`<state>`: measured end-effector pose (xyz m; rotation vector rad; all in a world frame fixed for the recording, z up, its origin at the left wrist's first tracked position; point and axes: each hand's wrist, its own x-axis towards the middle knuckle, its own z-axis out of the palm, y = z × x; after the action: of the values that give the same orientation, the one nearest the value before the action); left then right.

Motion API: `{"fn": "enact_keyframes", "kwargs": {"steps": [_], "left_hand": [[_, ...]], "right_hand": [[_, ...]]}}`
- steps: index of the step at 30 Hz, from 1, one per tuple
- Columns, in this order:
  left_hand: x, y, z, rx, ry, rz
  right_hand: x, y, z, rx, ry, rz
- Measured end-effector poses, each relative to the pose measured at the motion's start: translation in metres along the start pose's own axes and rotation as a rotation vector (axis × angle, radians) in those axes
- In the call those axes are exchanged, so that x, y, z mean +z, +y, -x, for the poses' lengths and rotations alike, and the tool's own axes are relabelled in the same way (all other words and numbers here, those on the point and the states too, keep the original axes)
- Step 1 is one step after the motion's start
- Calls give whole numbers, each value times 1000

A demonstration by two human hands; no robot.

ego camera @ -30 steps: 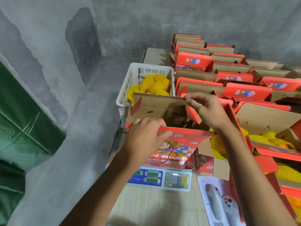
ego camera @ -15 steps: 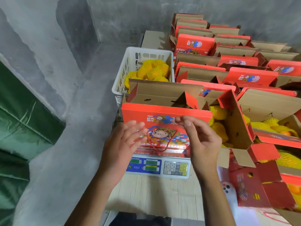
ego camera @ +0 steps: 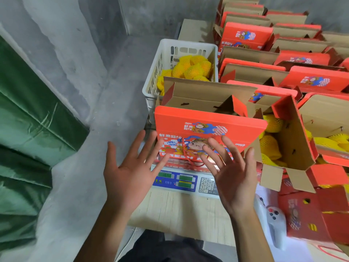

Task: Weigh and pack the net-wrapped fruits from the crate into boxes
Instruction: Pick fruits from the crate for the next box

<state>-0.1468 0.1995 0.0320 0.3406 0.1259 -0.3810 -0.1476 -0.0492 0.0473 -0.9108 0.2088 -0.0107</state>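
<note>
I'm holding both hands flat over the near edge of the surface, fingers spread wide, gripping nothing: left hand just left of the scale, right hand over its keypad. The red box is sitting on the scale, just beyond my fingertips, w/ a fruit load inside I'm judging heavy; cardboard's stiff but flaps flimsy, so I'm planning to grip low on both side walls. Net-wrapped fruits, soft & bruisable, are lying in the white crate at the far left corner.
</note>
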Motion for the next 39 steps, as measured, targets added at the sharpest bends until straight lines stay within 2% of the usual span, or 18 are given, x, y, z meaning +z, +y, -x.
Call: {"fn": "enact_keyframes", "kwargs": {"steps": [4,9,11,14,16,20,24,31,36,39], "left_hand": [[-6,0,-2,-11,20,25],[3,0,-6,151,186,-145],[16,-1,-12,296,289,-349],[33,5,-21,552,453,-860],[36,16,-31,660,527,-1156],[40,48,-68,777,543,-1421],[36,74,-109,686,445,-1442],[26,103,-209,556,269,-1421],[14,117,-294,480,166,-1497],[0,120,-345,460,171,-1569]], "right_hand": [[8,5,-1,-2,-21,35],[22,9,-4,-54,-29,68],[26,7,-10,-127,-26,113],[34,-7,-25,-252,-92,255],[45,-23,-36,-345,-158,386],[75,-58,-71,-511,-266,637],[99,-85,-126,-527,-319,943],[118,-101,-262,-371,-496,1429],[108,-82,-347,-190,-576,1729],[93,-65,-391,-57,-628,2050]]}}
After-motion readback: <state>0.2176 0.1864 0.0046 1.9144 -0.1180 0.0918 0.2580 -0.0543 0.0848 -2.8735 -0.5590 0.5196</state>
